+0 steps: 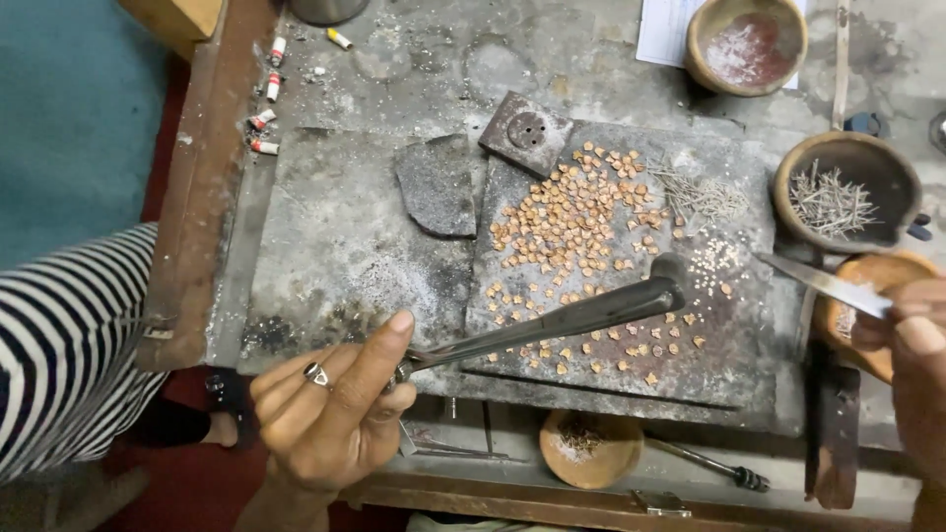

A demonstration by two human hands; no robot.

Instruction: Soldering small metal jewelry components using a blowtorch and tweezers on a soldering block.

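- Left hand [330, 414] fingers gripping torch [552, 323]; nozzle hovering over petals [576, 222] — may be scattering them.
- Right hand [912, 335] fingers pinching tweezers [823, 283]; slipping near bowl [847, 192] possible.

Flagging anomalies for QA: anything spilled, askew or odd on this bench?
Mostly orderly. Small red-and-white tubes lie scattered along the bench's left edge, one near the top. A loose broken slate piece sits askew on the metal plate. The small orange pieces look deliberately spread, not spilled.
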